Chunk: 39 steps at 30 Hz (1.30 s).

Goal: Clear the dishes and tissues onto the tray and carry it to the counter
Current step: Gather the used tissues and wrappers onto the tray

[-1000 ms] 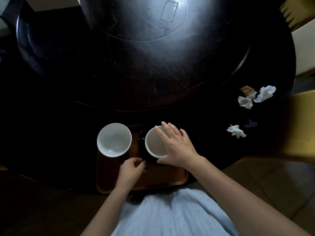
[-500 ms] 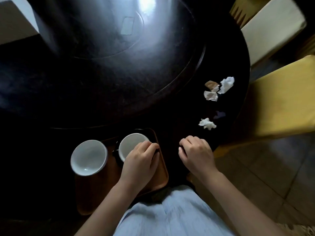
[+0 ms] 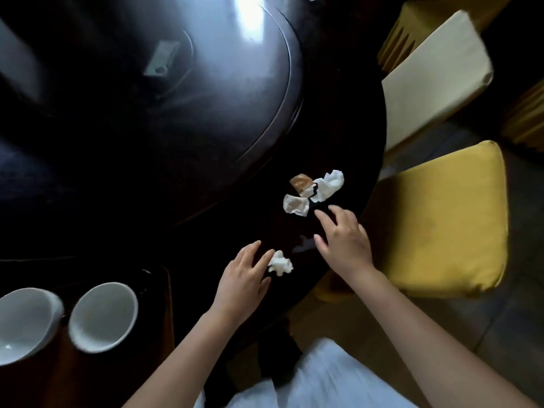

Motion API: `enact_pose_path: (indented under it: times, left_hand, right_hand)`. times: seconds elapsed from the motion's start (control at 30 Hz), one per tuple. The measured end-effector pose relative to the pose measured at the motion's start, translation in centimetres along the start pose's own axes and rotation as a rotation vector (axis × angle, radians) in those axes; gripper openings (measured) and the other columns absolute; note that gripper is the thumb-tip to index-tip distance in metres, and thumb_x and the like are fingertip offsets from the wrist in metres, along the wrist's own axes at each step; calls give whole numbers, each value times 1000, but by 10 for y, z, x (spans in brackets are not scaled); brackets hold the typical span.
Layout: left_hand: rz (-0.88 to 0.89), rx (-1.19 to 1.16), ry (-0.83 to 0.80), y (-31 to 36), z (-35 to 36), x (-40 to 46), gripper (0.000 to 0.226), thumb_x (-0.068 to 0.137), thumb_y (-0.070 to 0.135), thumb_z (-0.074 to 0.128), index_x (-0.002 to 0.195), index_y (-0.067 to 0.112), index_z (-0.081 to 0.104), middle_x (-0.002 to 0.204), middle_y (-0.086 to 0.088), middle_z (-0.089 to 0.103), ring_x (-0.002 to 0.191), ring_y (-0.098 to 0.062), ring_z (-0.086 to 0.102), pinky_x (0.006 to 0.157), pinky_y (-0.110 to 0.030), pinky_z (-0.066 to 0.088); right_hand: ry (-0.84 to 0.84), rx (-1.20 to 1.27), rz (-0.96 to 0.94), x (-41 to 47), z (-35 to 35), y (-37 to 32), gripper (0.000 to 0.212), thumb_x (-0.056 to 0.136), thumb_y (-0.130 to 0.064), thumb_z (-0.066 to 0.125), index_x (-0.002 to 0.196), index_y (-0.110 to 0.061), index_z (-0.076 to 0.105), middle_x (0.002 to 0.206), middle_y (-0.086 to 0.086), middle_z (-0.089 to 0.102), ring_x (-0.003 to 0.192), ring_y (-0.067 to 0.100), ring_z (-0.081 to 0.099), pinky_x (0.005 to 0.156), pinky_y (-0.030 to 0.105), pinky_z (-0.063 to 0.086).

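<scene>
1. bowls [image 3: 103, 316] sit side by side on the brown tray [image 3: 164, 304] at the near left edge of the dark surface [image 3: 147, 201], apparently gathered there so one trip can clear the lot.
2. left hand [image 3: 243, 285] reaches out, fingers [image 3: 263, 262] spread and holding nothing, tips touching or just short of the small crumpled tissue [image 3: 281, 262].
3. right hand [image 3: 344, 242] hovers with fingers [image 3: 323, 220] loosely spread and empty, just below a cluster of two white tissues [image 3: 328, 185] and a brown scrap [image 3: 301, 184], apart from them.
4. tissues remain on the surface, well apart from the tray.
</scene>
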<state>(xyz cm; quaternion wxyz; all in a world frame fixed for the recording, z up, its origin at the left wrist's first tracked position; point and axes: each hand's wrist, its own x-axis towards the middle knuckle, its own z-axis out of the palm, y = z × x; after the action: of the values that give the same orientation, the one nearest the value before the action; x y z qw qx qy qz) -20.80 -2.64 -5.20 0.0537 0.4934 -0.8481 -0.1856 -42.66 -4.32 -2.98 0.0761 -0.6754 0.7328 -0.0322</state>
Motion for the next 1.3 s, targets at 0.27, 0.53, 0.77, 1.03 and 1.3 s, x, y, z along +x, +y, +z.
enact_pose_path:
  times: [0.27, 0.53, 0.77, 1.03, 1.3]
  left_hand:
    - [1, -29, -33, 10, 28, 30, 47, 55, 0, 83, 99, 9, 69, 91, -8, 68, 79, -24, 67, 46, -29, 55]
    - [-27, -168, -16, 3, 40, 22, 49, 67, 12, 74, 114, 9, 62, 106, -10, 63, 100, -25, 61, 65, -30, 58]
    - [-122, -207, 40, 10, 46, 26, 39, 69, 6, 76, 107, 10, 65, 100, -8, 65, 97, -25, 62, 72, -24, 53]
    - [-324, -367, 211, 1, 44, 21, 35, 73, 3, 72, 106, 9, 65, 104, -5, 61, 99, -16, 58, 85, -21, 45]
    - [-422, -284, 270, -20, 38, 26, 37, 71, -4, 71, 106, 7, 64, 107, -12, 60, 103, -23, 57, 87, -21, 40]
  right_hand:
    - [-133, -46, 46, 98, 19, 40, 59, 90, -28, 53, 143, -26, 27, 152, 14, 21, 138, 32, 21, 97, 46, 43]
    - [-52, 75, -25, 114, 45, 52, 20, 89, -4, 47, 91, 3, 66, 102, 18, 64, 106, 32, 52, 73, 38, 50]
    - [265, 416, 231, 116, 33, 63, 8, 83, 4, 52, 82, 7, 59, 81, 24, 60, 77, 35, 57, 63, 30, 37]
    - [0, 370, -217, 125, 43, 23, 8, 80, -2, 61, 85, 3, 66, 129, 23, 50, 129, 38, 38, 103, 48, 37]
    - [-231, 234, -229, 131, 51, 25, 61, 73, -32, 74, 120, -3, 49, 151, 13, 26, 138, 30, 25, 107, 47, 32]
